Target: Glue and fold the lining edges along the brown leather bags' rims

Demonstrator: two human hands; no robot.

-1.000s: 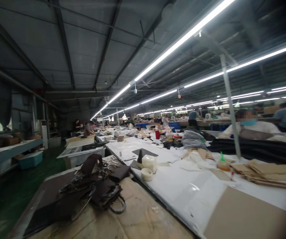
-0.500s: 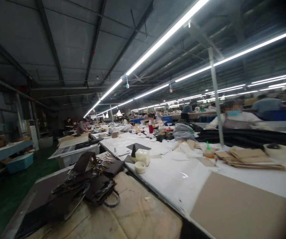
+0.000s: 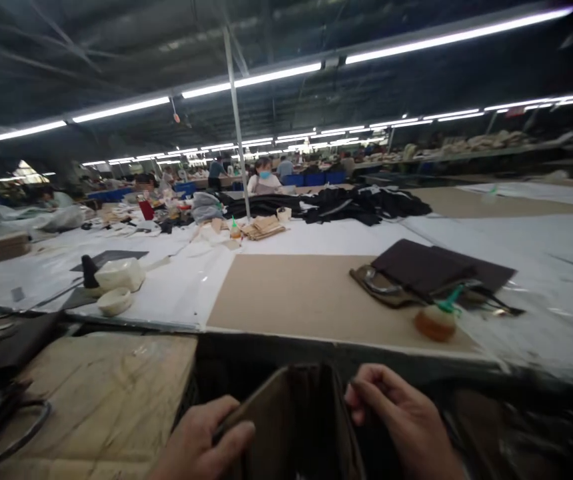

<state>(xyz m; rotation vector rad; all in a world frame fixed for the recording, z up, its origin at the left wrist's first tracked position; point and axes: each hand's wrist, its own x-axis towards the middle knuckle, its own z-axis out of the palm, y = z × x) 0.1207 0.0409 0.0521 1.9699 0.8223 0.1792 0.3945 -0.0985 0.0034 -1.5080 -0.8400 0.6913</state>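
A dark brown bag (image 3: 272,427) with an open top is low in the middle of the view, close to my body. My left hand (image 3: 206,437) grips its left edge between thumb and fingers. At the bag's right edge my right hand (image 3: 401,420) is closed, its fingertips pinched against the rim. The inside of the bag is dark and its lower part is out of view. Beyond it on the table lie more dark brown bag pieces (image 3: 416,263) with a handle, and a glue bottle (image 3: 435,323) with a green nozzle.
A beige sheet (image 3: 286,293) covers part of the white table (image 3: 176,300). A cream block (image 3: 119,275) and a tape roll (image 3: 114,302) sit left. Dark bags with handles (image 3: 11,347) lie on the side bench (image 3: 101,380). Past a thin post (image 3: 237,120), a masked person (image 3: 265,183) works behind black material (image 3: 361,203).
The view has swung to the right and down. Both my hands and the bag they hold have come into view, along with the glue bottle and bag pieces on the right.
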